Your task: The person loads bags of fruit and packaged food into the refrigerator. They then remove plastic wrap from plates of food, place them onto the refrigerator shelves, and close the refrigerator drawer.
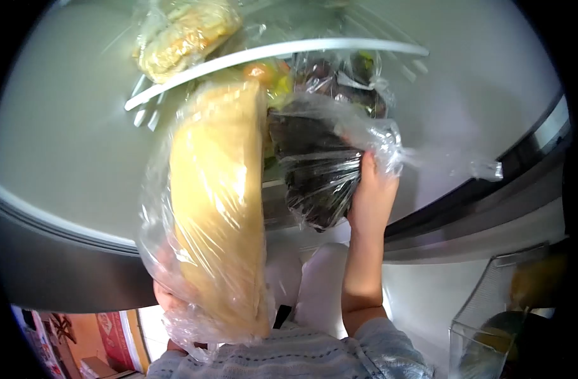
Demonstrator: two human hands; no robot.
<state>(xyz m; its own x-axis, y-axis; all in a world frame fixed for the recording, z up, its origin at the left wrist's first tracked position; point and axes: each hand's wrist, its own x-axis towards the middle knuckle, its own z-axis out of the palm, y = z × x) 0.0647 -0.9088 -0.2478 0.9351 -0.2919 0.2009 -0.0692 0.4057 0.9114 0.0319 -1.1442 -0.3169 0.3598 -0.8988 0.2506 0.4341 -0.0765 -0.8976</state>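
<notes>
My left hand [167, 278] is partly hidden behind a clear plastic bag with a large, pale yellow, smooth slab [219, 208] in it, possibly folded flatbread. Its fingers are closed on the lower left side of that bag. My right hand [374, 192] grips a clear plastic bag of dark, almost black pieces [320, 164], whose kind I cannot make out. The knotted end of this bag trails to the right. Both bags are held up side by side in front of an open fridge.
A fridge shelf with a white front edge [289, 48] crosses the top. On it lies a bagged bread-like item [184, 41]. Below are bagged dark produce [327, 79] and an orange-red, tomato-like item [258, 74]. A wire basket [491, 316] stands at lower right.
</notes>
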